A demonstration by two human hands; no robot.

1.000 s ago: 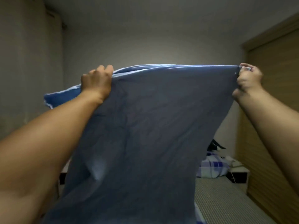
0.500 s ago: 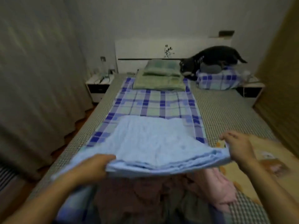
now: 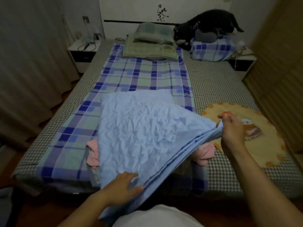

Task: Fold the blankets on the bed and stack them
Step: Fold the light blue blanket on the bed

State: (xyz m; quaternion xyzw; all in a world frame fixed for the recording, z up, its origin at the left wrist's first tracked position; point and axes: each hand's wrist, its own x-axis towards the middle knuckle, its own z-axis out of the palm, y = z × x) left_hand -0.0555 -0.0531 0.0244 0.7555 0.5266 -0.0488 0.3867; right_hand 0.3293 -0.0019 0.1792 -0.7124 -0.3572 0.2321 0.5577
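Observation:
A light blue blanket point(image 3: 141, 128), folded into several layers, lies over the foot of the bed point(image 3: 218, 89). My left hand point(image 3: 122, 187) grips its near corner at the bed's front edge. My right hand point(image 3: 231, 128) pinches the layered right corner and holds it slightly above the mattress. A pink blanket point(image 3: 204, 153) lies crumpled underneath, showing at both sides. A yellow cartoon-print blanket point(image 3: 255, 141) is spread flat to the right.
A blue and green plaid sheet point(image 3: 142, 76) runs up the bed to green pillows point(image 3: 152, 40) and a plaid pillow point(image 3: 213, 49) with a black cat point(image 3: 211, 22) on it. Nightstands point(image 3: 82, 54) flank the headboard. Curtains hang left, a wardrobe stands right.
The blanket was held up spread at head height; both hands have brought it down onto the bed, folded. The left hand has moved to the near corner, the right holds the right corner.

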